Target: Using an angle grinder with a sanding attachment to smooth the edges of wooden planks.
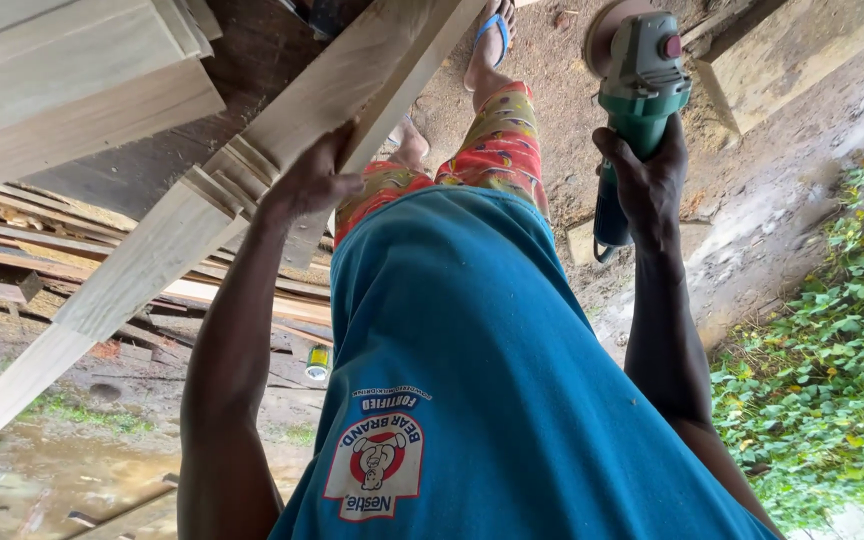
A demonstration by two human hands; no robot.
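Observation:
My left hand grips the edge of a long pale wooden piece with carved steps near its middle; it runs diagonally from the lower left to the top centre. My right hand is shut on the body of a green angle grinder, held out in front with its sanding disc at the top. The grinder is apart from the wood, to its right. My blue shirt and patterned shorts fill the middle of the view.
Stacked pale boards lie at the upper left, with darker planks and wet ground beside them. A small can sits by the planks. Green leafy plants cover the right side. A timber block lies on sandy ground.

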